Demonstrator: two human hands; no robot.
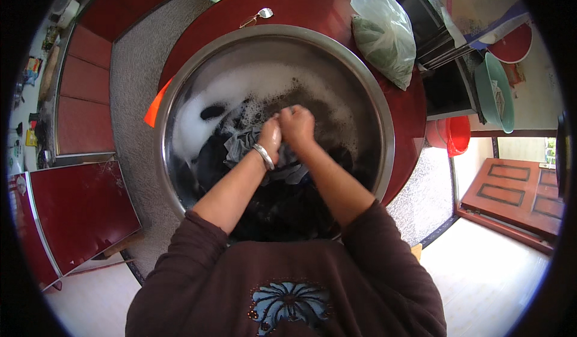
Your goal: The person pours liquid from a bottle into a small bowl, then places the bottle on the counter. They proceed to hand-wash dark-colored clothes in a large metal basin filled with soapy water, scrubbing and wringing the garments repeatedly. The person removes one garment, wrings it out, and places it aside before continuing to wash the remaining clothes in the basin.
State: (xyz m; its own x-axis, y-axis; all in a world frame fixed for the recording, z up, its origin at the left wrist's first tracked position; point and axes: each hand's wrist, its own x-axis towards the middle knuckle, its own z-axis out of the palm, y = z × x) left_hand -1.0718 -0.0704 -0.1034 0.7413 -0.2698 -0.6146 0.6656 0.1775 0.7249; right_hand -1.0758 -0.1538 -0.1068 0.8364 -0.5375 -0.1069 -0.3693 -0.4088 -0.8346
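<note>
A wide stainless steel basin (386, 156) holds soapy water with white foam (252, 82) over its far half. My left hand (270, 136), with a silver bangle on its wrist, is closed around part of a wet grey cloth (242, 146). Right against it, my right hand (297, 124) makes a fist on the same cloth; the fabric inside both fists is mostly hidden. Black fabric (284, 213) lies in the water nearer my body, partly under the grey cloth.
The basin stands on a round red table (311, 1). Beyond its rim lie eyeglasses (263, 13), and a clear plastic bag with green contents (383, 39) sits at the right. Something orange (157, 104) sticks out at left. A red bucket (457, 136) stands farther right.
</note>
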